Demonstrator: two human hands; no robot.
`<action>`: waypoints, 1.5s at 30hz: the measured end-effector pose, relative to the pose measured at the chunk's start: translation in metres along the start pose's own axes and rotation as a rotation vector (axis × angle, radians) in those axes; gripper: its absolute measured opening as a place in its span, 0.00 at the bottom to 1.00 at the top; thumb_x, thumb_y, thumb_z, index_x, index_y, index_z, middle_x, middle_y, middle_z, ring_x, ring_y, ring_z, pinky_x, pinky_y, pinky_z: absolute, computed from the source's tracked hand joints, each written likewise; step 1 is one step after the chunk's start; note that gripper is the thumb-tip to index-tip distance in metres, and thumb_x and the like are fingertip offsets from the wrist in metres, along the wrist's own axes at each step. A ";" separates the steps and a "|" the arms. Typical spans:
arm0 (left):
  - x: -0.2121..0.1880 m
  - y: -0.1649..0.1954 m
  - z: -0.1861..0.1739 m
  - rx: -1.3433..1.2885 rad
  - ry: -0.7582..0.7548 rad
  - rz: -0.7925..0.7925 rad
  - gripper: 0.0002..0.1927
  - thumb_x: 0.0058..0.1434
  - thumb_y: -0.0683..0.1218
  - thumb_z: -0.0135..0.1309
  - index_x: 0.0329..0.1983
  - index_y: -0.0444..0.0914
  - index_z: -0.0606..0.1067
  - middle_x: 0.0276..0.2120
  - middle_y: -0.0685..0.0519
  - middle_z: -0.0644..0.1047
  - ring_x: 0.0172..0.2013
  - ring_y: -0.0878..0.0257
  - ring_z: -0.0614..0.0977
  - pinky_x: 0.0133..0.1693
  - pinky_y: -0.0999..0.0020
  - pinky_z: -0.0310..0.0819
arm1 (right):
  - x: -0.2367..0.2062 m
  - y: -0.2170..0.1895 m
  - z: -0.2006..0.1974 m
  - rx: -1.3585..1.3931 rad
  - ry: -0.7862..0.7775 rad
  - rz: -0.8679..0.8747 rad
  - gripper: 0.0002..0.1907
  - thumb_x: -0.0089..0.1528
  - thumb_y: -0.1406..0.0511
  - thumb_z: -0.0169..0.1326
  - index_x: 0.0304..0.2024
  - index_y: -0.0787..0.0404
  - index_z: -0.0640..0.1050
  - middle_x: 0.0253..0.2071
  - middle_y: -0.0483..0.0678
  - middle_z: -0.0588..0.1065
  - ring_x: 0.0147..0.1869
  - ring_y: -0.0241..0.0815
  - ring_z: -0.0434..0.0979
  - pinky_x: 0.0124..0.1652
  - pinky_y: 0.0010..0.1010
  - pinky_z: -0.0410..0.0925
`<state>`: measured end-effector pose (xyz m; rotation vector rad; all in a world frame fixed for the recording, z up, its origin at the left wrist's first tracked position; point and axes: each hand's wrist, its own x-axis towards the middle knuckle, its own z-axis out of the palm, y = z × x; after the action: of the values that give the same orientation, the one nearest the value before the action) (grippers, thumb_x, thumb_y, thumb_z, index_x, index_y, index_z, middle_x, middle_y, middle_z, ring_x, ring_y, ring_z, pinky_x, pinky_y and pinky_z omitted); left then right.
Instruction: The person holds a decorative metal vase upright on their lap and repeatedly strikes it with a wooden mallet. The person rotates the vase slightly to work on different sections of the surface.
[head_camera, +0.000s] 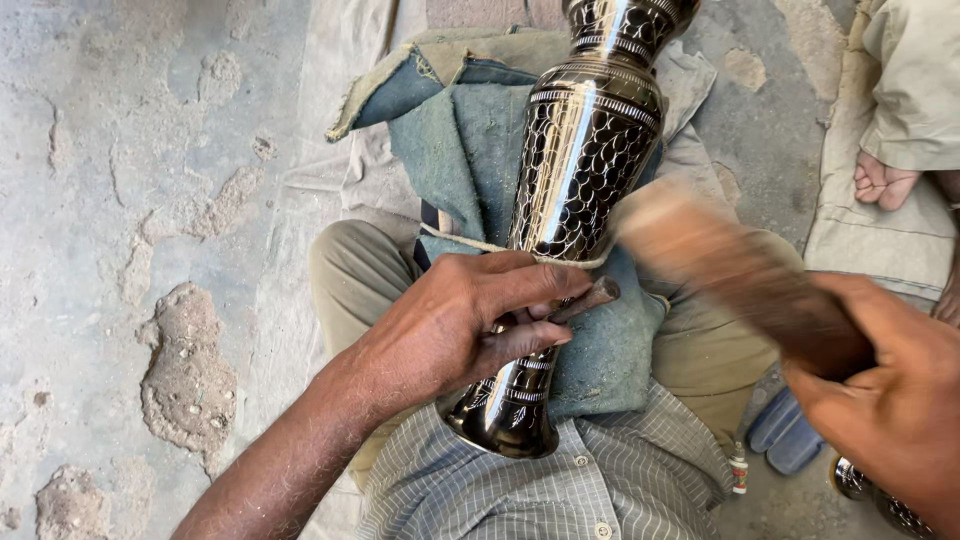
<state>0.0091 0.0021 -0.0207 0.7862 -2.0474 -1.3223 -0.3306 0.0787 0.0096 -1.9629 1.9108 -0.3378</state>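
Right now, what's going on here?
A seated person works on a dark engraved metal vase lying across their lap on blue-green cloth padding. The left hand pinches a small chisel-like tool against the vase. The right hand swings a blurred wooden mallet. Another person's foot shows at upper right.

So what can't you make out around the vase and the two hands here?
- Head view: wooden mallet in the right hand is motion-blurred; its shape is unclear.
- Vase: top cut off by the upper edge.
- Metal tool in the left hand: tip hidden behind the fingers.
- Shiny object at bottom right: mostly hidden by the right hand.
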 end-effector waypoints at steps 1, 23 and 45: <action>0.000 0.000 0.000 -0.023 0.015 0.041 0.23 0.66 0.48 0.56 0.64 0.38 0.74 0.54 0.49 0.83 0.51 0.56 0.87 0.51 0.62 0.85 | 0.000 0.001 0.005 0.165 0.051 0.107 0.20 0.54 0.81 0.62 0.47 0.67 0.76 0.39 0.51 0.78 0.41 0.39 0.79 0.42 0.27 0.72; 0.001 -0.002 -0.003 0.010 -0.017 0.046 0.21 0.64 0.48 0.58 0.59 0.38 0.76 0.52 0.50 0.83 0.49 0.56 0.87 0.51 0.61 0.84 | -0.011 0.021 0.002 0.111 -0.102 0.180 0.27 0.55 0.76 0.63 0.58 0.63 0.78 0.32 0.45 0.75 0.27 0.33 0.76 0.29 0.26 0.69; -0.001 -0.006 -0.001 0.023 0.012 0.087 0.23 0.67 0.50 0.57 0.64 0.41 0.74 0.52 0.53 0.84 0.49 0.59 0.88 0.52 0.63 0.86 | -0.003 -0.001 -0.005 0.100 0.027 0.138 0.21 0.55 0.77 0.63 0.50 0.67 0.76 0.37 0.50 0.78 0.35 0.35 0.79 0.35 0.26 0.71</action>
<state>0.0115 -0.0002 -0.0256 0.7048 -2.0663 -1.2453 -0.3319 0.0808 0.0146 -1.7612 1.9938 -0.4137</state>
